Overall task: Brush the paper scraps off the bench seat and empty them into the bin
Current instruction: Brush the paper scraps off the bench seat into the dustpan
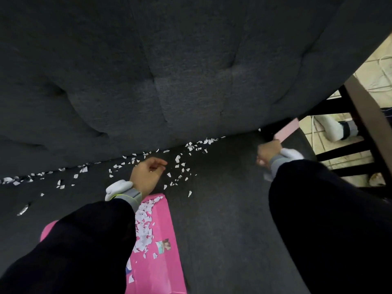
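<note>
A pink dustpan (pixel 163 262) lies flat on the dark grey bench seat (pixel 222 209), partly under the person's left sleeve, with a heap of torn white pieces (pixel 144 225) gathered along its left side. Beyond the dustpan's far edge, loose paper scraps (pixel 177 159) are strewn over the seat and strung along the crease where it meets the tufted backrest (pixel 169 71), trailing off to the dustpan's left as well. The left hand (pixel 146 172) hovers just past the dustpan's far edge, among those scraps, palm down and fingers loosely curled toward the thumb (whether it pinches a scrap cannot be told). Well to the dustpan's right, at the seat's end, the right hand (pixel 267 152) is closed in a fist round a pink brush (pixel 286 129), or what looks like one, since it is blurred. Farther right of the dustpan stand a dark wooden chair frame (pixel 347 149) and pale floor tiles (pixel 377 66).
</note>
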Demonstrator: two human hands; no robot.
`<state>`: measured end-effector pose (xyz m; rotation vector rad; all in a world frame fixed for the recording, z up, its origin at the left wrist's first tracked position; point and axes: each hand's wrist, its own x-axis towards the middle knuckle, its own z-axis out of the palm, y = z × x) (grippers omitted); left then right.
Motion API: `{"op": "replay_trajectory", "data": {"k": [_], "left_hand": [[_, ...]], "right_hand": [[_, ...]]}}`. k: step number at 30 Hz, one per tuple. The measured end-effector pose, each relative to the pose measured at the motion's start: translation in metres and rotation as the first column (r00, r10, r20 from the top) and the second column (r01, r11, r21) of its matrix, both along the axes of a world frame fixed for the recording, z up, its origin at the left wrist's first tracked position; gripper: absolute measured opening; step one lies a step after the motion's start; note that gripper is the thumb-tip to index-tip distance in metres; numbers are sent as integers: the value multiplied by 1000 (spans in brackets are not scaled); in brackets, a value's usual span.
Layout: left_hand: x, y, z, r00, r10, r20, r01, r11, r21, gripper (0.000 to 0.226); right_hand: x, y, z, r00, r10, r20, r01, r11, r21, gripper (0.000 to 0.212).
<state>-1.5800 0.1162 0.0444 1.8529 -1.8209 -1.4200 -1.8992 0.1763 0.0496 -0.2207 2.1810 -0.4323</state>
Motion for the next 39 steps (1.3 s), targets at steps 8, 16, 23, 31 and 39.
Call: {"op": "replay_trajectory", "data": {"k": [8, 16, 23, 31, 39], "left_hand": [[6, -3, 5, 999, -24, 44, 23, 999, 24, 20], [-13, -7, 18, 999, -51, 11, 51, 999, -8, 26], [-90, -7, 3, 974, -226, 25, 227, 973, -28, 19], [-197, 1, -36, 755, -628, 189, 622, 777, 100, 47], [-197, -4, -56, 584, -769, 262, 748, 635, 196, 52]], "right_hand": [[157, 7, -1, 968, 228, 102, -226, 974, -30, 72], [90, 69, 40, 955, 297, -4, -296, 949, -113, 54], [-28, 101, 41, 962, 118, -248, -135, 990, -53, 49], [-76, 57, 6, 911, 167, -378, -103, 977, 185, 55], [-48, 9, -12, 951, 171, -257, -88, 949, 302, 76]]}}
